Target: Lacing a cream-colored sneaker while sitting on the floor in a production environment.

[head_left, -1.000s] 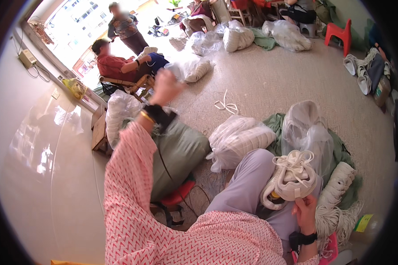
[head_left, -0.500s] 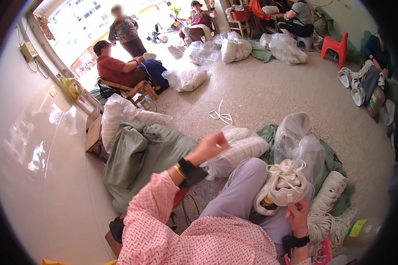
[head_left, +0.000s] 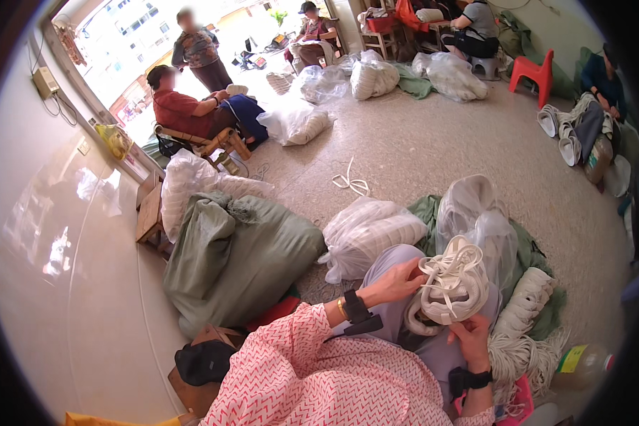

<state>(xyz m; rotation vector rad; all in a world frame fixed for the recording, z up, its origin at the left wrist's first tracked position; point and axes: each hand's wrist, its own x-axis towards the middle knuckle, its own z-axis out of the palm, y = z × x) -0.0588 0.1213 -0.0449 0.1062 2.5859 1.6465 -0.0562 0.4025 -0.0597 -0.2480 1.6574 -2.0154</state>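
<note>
Pinching cream shoe (head_left: 456, 293), right hand (head_left: 473, 339) — left hand (head_left: 396, 282), grip unclear; speckled floor (head_left: 419, 142), bags (head_left: 375, 233)

1 L hand (head_left: 399, 282), 1 R hand (head_left: 471, 339), min. 1 wht shoe (head_left: 460, 285), 2 blk wrist straps (head_left: 357, 308), approx. 7 clear bags (head_left: 373, 233), 5 other ppl (head_left: 200, 53), 1 red chair (head_left: 534, 73), 1 lg grn sack (head_left: 245, 259), 1 red-capped btl (head_left: 592, 369).

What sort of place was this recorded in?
Probably a small shoe workshop: a cream lace-up shoe is being handled, a bundle of pale cords lies nearby, and clear plastic bags packed with pale pieces sit around.
</note>
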